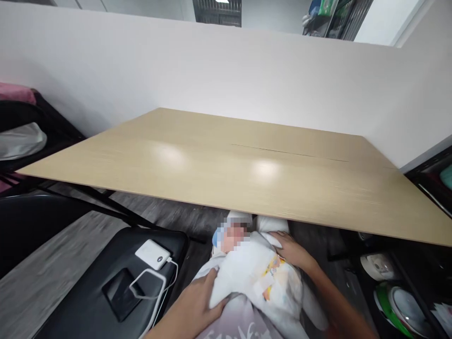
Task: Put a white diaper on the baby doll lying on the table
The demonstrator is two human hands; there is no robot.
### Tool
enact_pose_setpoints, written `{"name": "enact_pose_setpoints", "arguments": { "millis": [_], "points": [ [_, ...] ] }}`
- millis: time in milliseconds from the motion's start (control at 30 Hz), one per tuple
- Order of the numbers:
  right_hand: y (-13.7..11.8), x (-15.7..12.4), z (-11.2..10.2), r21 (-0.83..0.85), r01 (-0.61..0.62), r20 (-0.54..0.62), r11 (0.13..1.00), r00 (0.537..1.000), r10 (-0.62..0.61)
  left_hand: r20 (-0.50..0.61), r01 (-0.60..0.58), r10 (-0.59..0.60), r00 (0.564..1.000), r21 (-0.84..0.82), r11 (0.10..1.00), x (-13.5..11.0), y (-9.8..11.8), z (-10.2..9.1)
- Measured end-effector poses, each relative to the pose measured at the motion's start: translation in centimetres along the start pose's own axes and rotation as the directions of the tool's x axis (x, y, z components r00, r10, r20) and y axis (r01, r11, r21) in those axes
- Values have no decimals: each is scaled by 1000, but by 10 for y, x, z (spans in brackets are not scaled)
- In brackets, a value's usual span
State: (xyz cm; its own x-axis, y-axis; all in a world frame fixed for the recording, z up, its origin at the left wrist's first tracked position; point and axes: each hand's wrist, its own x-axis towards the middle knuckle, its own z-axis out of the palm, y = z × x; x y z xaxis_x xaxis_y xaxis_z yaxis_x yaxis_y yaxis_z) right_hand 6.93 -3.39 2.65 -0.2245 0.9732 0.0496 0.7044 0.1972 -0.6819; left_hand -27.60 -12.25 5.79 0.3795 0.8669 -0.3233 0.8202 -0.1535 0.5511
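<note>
On my lap lies a small baby-shaped figure (240,270) in white, with its head pointing away from me; whether it is a doll or an infant I cannot tell. It wears a white diaper (282,282) with an orange and yellow print. My left hand (203,296) holds its left-hand side, thumb and fingers apart around the white cloth. My right hand (291,252) grips the other side near the top, its fingertips partly hidden at the far edge. The head area is blurred out.
A wide wooden table (212,165) stands just ahead, its edge above my knees. On the black chair (88,282) at left lie a white power bank (152,254), a cable and a dark phone (122,294). Shelving with round containers (399,306) stands at right.
</note>
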Motion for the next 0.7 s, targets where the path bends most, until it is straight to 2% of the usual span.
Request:
{"name": "enact_pose_setpoints", "arguments": {
  "millis": [100, 167, 233, 267, 333, 400, 467, 533, 600, 700],
  "points": [
    [18, -15, -3, 63, -49, 82, 997, 996, 44, -23, 15, -11, 1000, 198, 980, 5, 10, -4],
    [21, -34, -11, 112, -107, 143, 988, 986, 90, -78, -3, 28, 997, 300, 954, 9, 26, -9],
    [19, -53, -17, 178, -154, 201, 972, 973, 117, -134, -88, 139, 981, 327, 941, 20, 49, -15],
    [17, -61, -18, 206, -170, 196, 964, 972, 130, -148, -170, 225, 963, 314, 934, 31, 62, -18],
    [14, -72, -16, 236, -190, 126, 953, 978, 164, -110, -406, 439, 892, 236, 883, 60, 84, -20],
    [13, -75, -9, 225, -197, 65, 954, 980, 187, 1, -646, 648, 762, 85, 759, 94, 98, -16],
    [16, -72, -2, 199, -191, 51, 961, 982, 184, 83, -762, 764, 640, -58, 645, 123, 100, -7],
    [21, -66, 3, 187, -187, 64, 965, 982, 178, 97, -796, 814, 572, -174, 580, 141, 92, 3],
    [31, -59, 8, 189, -192, 74, 963, 981, 181, 48, -793, 829, 557, -265, 548, 146, 80, 11],
    [53, -51, 12, 182, -198, -6, 963, 979, 202, -42, -769, 807, 590, -336, 544, 139, 67, 18]
  ]
}}
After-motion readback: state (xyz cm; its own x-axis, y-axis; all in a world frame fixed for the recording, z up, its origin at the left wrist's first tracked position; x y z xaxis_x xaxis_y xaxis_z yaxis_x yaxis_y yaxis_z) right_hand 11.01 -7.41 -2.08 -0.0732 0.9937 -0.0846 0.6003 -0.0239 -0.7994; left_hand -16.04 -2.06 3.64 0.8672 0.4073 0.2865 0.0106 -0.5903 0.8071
